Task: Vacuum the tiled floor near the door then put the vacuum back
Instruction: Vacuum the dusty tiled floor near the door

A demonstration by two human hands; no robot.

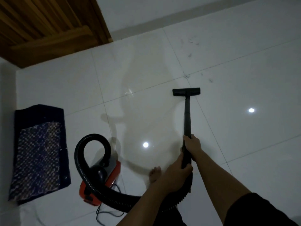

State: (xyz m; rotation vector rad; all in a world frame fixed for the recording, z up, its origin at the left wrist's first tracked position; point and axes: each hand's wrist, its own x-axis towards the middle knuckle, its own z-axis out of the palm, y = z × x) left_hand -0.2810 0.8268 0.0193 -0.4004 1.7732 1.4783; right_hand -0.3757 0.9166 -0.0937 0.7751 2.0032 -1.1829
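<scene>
A black vacuum wand (187, 118) runs from my hands down to a flat black floor nozzle (186, 91) that rests on the white tiled floor (244, 144). My right hand (193, 145) grips the wand higher up its shaft. My left hand (176, 172) holds the wand's lower end where the ribbed black hose (86, 160) joins. The hose loops back to the red and black vacuum body (101, 181) standing on the floor at lower left. Bits of dust and hair (189, 54) lie on the tiles beyond the nozzle.
A wooden door (48, 28) fills the upper left. A dark patterned mat (39, 152) lies at the left beside the vacuum. A thin power cord (105, 214) trails from the vacuum. My bare foot (154, 174) stands near the left hand. A white wall (179, 12) runs along the top.
</scene>
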